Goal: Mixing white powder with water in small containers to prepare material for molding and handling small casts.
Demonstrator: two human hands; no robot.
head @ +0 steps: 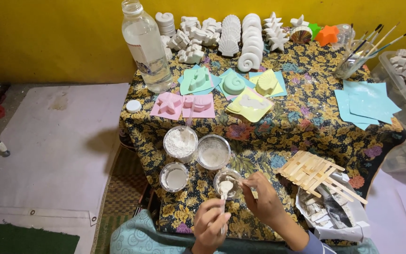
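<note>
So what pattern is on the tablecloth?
A yellow-and-black floral print on the tablecloth, with pink and purple blooms; head view.

clear bottle (145, 44) back left, pale label (143, 59).

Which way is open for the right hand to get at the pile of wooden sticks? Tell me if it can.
Probably yes. The right hand sits at a small cup, and the wooden sticks lie just to its right on the floral cloth, with only bare cloth between them.
</note>
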